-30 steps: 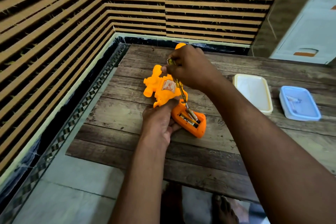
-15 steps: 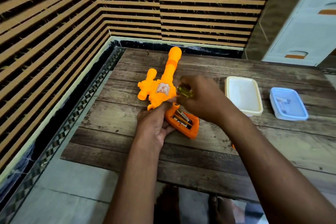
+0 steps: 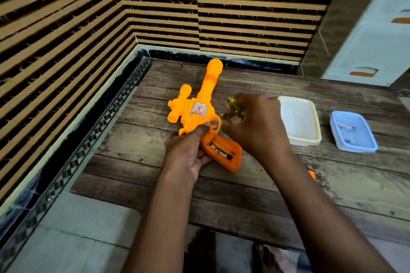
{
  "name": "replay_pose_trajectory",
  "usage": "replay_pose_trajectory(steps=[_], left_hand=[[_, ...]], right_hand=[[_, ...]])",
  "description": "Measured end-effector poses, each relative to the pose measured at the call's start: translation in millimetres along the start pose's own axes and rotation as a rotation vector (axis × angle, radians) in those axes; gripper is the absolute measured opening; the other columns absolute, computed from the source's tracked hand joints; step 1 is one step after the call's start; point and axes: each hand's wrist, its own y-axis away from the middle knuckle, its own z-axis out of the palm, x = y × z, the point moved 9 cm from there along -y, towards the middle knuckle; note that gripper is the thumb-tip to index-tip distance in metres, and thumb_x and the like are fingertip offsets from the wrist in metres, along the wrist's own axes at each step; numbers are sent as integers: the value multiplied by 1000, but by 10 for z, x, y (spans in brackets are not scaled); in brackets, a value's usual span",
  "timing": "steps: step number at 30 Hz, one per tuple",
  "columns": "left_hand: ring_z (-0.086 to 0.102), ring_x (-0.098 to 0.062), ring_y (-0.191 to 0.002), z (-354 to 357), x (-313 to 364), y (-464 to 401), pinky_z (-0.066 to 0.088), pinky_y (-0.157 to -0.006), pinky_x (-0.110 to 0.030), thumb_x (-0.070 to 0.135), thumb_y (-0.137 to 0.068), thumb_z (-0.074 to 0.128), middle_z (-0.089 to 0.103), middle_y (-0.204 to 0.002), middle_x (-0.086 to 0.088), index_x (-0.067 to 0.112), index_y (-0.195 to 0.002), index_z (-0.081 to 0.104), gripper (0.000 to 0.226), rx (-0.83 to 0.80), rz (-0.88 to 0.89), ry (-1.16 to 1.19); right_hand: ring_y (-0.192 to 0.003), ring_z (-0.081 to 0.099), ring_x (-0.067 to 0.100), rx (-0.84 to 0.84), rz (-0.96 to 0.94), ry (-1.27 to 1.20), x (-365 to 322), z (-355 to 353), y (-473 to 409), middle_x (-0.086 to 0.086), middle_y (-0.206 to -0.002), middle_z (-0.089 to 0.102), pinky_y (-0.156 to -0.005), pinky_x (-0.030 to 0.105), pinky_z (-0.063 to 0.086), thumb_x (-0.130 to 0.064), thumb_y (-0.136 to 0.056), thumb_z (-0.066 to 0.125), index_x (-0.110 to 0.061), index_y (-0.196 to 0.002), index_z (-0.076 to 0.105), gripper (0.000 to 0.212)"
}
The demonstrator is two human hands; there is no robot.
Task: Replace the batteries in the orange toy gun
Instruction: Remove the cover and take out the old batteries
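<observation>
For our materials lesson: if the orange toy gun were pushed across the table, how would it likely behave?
The orange toy gun looks like moulded plastic, so probably stiff and light. It lies flat on the wooden table, so likelier to slide than roll. Its open grip shows batteries, which might shift.

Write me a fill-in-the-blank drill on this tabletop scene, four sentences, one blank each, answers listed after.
1. The left hand steadies the orange plastic toy gun on the wooden ____.
2. The right hand grips a screwdriver with a translucent ____ handle.
3. The open compartment in the gun's grip shows ____ inside.
4. Right of the white rectangular plastic container lies a container coloured ____.

Missing words: table; yellow; batteries; blue
</observation>
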Motion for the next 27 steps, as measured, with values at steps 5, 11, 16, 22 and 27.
replay_pose_trajectory(steps=[5,11,16,22,27], left_hand=[[77,-24,-80,-21,-40,-23,60,-48,-36,14,-88,80,79,-101,-13,11,-116,70,30,14,-29,23],[76,-25,-84,-39,-39,-22,58,-44,-33,15,-87,81,78,-104,-13,11,-119,67,35,20,-40,15],[76,-25,-84,-29,-20,-10,57,-44,-33,15,-87,81,78,-102,-12,11,-121,68,36,25,-34,12],[78,-28,-87,-10,22,31,59,-48,-34,17,-84,83,79,-102,-14,13,-113,73,32,41,10,-57],[76,-28,-88,-18,26,38,59,-48,-32,18,-87,81,78,-106,-14,11,-117,71,32,46,22,-56]], right_hand=[[-84,66,43,-134,-132,381,148,323,-469,19,-89,68,-71,48,59,-10,-86,71,-6,-94,67,10],[-92,68,41,-278,-132,447,342,589,-605,19,-100,68,-76,46,60,-14,-87,77,-9,-101,67,18],[-80,54,28,-141,-154,194,154,263,-464,12,-90,58,-65,32,39,-16,-90,70,-4,-95,72,14],[-81,61,18,-37,-178,-75,-75,-54,69,3,-84,63,-72,43,52,-15,-89,80,-7,-94,76,11],[-83,70,18,160,-130,-380,-22,-268,500,2,-88,69,-72,41,56,-8,-88,80,-11,-100,74,14]])
